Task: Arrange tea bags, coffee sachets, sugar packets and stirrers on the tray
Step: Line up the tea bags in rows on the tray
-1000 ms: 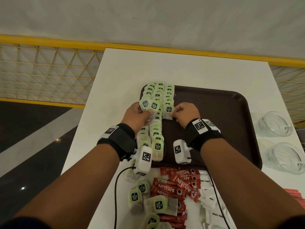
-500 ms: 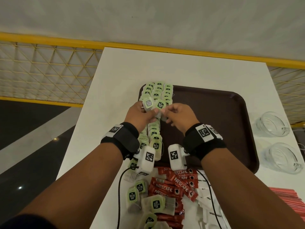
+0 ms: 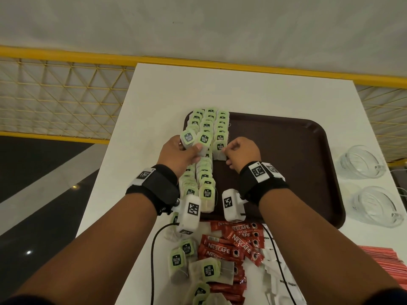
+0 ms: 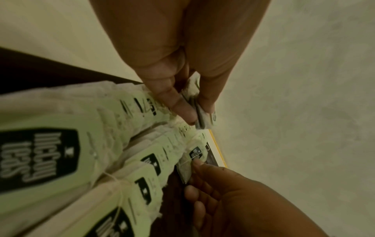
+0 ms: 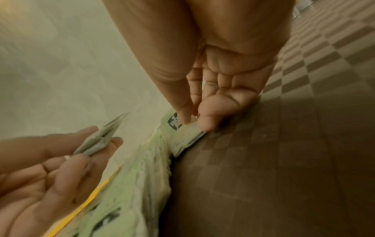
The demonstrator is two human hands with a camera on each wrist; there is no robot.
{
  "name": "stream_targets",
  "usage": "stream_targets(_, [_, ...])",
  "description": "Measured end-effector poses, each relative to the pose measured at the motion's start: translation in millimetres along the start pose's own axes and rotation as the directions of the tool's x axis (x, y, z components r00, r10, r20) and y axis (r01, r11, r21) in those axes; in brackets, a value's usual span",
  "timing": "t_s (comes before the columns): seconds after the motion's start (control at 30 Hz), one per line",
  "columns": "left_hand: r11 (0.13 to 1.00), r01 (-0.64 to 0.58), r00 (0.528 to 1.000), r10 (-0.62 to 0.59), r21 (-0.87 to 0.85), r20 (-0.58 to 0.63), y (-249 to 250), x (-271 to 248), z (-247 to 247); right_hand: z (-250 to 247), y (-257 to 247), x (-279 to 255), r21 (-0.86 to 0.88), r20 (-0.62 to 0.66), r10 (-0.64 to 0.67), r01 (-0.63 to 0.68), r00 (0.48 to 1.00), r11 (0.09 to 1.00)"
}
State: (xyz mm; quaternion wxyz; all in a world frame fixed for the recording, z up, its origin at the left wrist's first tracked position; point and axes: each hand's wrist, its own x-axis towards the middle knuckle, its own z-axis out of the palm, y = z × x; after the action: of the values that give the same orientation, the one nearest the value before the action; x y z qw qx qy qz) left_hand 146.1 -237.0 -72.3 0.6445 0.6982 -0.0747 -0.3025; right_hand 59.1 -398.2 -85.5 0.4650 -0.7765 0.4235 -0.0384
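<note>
A dark brown tray lies on the white table. Three rows of green-tagged tea bags run down the tray's left side. My left hand hovers over those rows and pinches two tea bags upright between thumb and fingers; the left wrist view shows them edge-on. My right hand pinches one tea bag at the near end of the right row, low against the tray. In the right wrist view that tea bag is under my thumb and forefinger.
Near the table's front edge lie red Nescafe sachets, loose tea bags and white sugar packets. Red stirrers sit at the right. Two glass cups stand right of the tray. A yellow mesh railing borders the table.
Half a second ago both hands met at the left hand's bunch. The right hand has since drawn away to the right and down with one tea bag, onto the right row.
</note>
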Motion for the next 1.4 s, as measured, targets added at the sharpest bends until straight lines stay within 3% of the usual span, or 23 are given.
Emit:
stream_targets(0.23, [1.000, 0.014, 1.000, -0.013, -0.018, 0.010, 2.4, -1.3, -2.4, 1.1, -12.3, 6.8, -0.111, 0.015, 0.053, -0.051, 0.998, 0.992])
stream_targets(0.33, [1.000, 0.008, 1.000, -0.008, -0.011, 0.016, 3.8, -1.4, -1.2, -0.6, -11.4, 4.7, -0.103, -0.023, -0.007, 0.005, 1.000, 0.995])
stream_targets(0.4, [1.000, -0.005, 1.000, 0.005, -0.006, 0.022, 4.6, -0.8, 0.9, -3.3, -13.2, -1.3, -0.035, -0.020, -0.071, 0.071, 0.997, 0.997])
stream_targets(0.53, [0.999, -0.030, 0.997, 0.028, 0.022, 0.077, 5.8, -1.1, 7.4, -4.5, -24.3, -22.0, 0.275, 0.142, -0.115, 0.072, 0.983, 0.959])
stream_targets(0.6, [0.999, -0.021, 0.994, 0.017, 0.035, 0.108, 4.8, -1.7, 12.2, -3.5, -23.4, -25.5, 0.303, 0.163, -0.145, 0.091, 0.976, 0.949])
stream_targets(0.8, [0.993, 0.110, 0.993, -0.108, -0.037, 0.045, 5.2, 0.7, 13.1, -14.3, -4.1, -15.8, 0.188, 0.116, -0.084, 0.061, 0.990, 0.980])
stream_targets(1.07, [0.954, -0.047, 0.999, 0.046, 0.296, 0.010, 0.4, 1.9, -1.2, -10.2, 0.9, 3.8, -0.115, 0.063, -0.066, 0.073, 0.996, 0.991])
stream_targets(1.2, [0.959, -0.065, 0.998, 0.067, 0.276, 0.002, 1.9, -5.2, -0.3, -9.1, 1.5, 7.6, -0.129, 0.036, -0.022, 0.027, 0.999, 0.991])
stream_targets(1.3, [0.970, -0.070, 0.997, 0.074, 0.231, -0.011, 2.0, -8.1, 0.2, -12.6, -3.4, 2.3, -0.093, -0.011, -0.070, 0.069, 0.997, 0.993])
stream_targets(1.4, [0.972, -0.085, 0.996, 0.091, 0.221, -0.016, 1.8, -10.3, 3.6, -22.0, -17.0, -14.0, 0.064, 0.080, -0.144, 0.139, 0.986, 0.988])
